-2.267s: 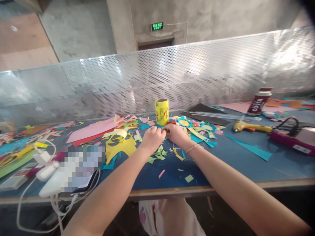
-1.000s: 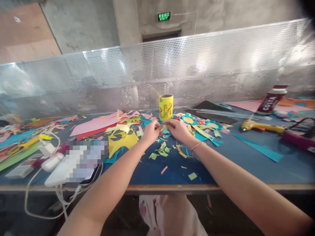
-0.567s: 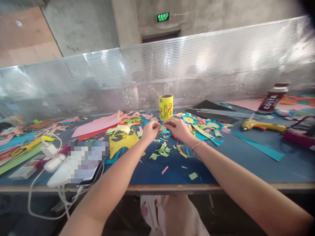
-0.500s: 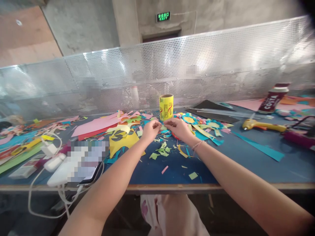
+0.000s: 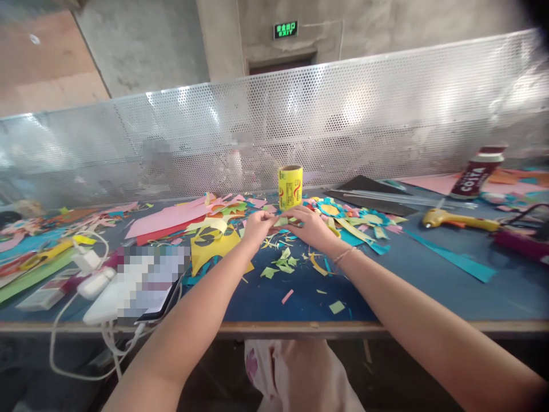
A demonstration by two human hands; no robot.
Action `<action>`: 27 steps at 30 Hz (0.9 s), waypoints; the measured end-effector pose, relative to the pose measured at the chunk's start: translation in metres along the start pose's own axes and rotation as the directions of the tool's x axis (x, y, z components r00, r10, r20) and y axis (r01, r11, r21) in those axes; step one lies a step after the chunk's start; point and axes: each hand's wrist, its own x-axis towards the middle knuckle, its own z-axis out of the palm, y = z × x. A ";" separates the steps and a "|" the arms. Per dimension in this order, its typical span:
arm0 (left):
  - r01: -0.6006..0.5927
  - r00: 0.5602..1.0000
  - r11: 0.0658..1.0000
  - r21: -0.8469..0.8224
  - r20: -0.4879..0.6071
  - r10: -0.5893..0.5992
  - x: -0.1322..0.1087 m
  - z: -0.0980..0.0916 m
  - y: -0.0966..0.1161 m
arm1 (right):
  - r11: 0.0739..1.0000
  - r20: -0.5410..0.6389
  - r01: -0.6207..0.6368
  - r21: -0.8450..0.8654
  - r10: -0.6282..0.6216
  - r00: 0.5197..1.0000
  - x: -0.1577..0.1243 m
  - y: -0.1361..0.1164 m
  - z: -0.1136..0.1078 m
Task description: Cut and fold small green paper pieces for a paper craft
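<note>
Pale green paper [image 5: 282, 221] sits between the two hands [image 5: 258, 226] [image 5: 309, 225].

A blue table [image 5: 398, 294] carries paper scraps [image 5: 285, 264] and a glue gun [image 5: 465, 221]

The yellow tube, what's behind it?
Behind the tube is the metal screen, full of little holes. The patch of table right behind the tube is covered by it, so anything lying there can't be seen.

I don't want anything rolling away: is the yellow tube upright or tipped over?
Upright: the yellow tube stands on end, its round opening showing at the top.
</note>
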 end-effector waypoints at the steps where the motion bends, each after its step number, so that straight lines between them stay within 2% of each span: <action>1: 0.011 1.000 1.000 -0.018 -0.010 -0.011 0.000 0.000 0.000 | 1.000 0.007 0.014 0.000 -0.014 1.000 0.000 0.001 0.000; 6: 0.087 0.996 0.993 -0.078 -0.007 -0.088 0.001 0.002 0.001 | 0.998 0.042 -0.057 -0.019 0.058 0.997 0.000 0.002 0.000; 12: 0.105 0.994 0.991 -0.084 0.021 -0.104 -0.001 0.002 0.004 | 0.994 0.033 -0.102 -0.041 0.103 0.994 0.001 -0.003 -0.001; 18: 0.057 0.994 0.990 -0.131 0.103 -0.043 -0.004 0.004 0.006 | 0.990 0.037 -0.098 -0.106 0.102 0.994 0.001 -0.003 -0.002; 21: 0.014 0.992 0.994 -0.106 0.126 0.000 -0.005 0.005 0.005 | 0.980 0.020 -0.151 -0.132 0.155 0.988 0.001 -0.002 -0.002; 27: -0.030 0.994 0.999 -0.019 0.104 0.032 -0.006 0.006 0.003 | 0.949 -0.021 -0.284 -0.138 0.284 0.959 0.002 -0.007 -0.002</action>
